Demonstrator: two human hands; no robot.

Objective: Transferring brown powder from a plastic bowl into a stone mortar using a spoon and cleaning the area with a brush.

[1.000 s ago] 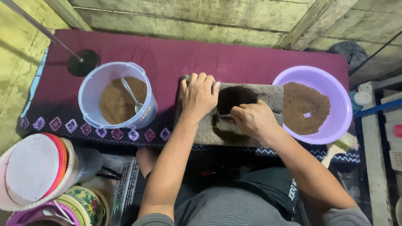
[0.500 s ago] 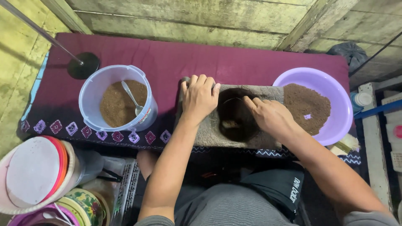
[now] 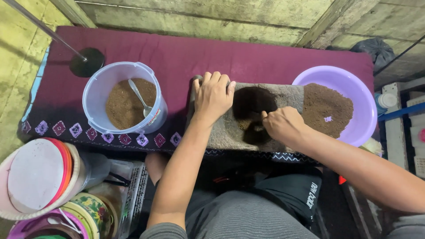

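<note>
— Where are the hands?

— Both are on the grey block [image 3: 230, 132] that lies across the maroon cloth [image 3: 186, 53] on the tabletop. The left hand [image 3: 213, 95] rests flat on the block's left half, fingers [image 3: 215, 79] spread wide and reaching to its far edge — holding nothing, just pressing down.

— And the right hand?

— The right hand [image 3: 283, 126] sits at the dark hollow [image 3: 253, 113] in the middle of the block. Its fingers are curled in narrow, tips down at the hollow's rim. Whether they pinch anything I cannot tell — the knuckles hide it.

— What is in the hollow?

— It looks dark, with a little brown powder near the fingertips.

— Anything else close by?

— Just to the right, touching the block's end, stands a purple bowl [image 3: 363, 95] with a heap of brown powder [image 3: 327, 108] in it. To the left, apart from the block, stands a clear pail [image 3: 95, 95] partly full of the same kind of powder, and a metal spoon [image 3: 141, 98] leans inside it. Further back on the cloth lies a round black base [image 3: 87, 62] with a thin rod rising from it.

— And below the tabletop?

— A stack of plates [image 3: 37, 177] at the lower left, well apart from the hands, and the person's lap in grey and black.
</note>
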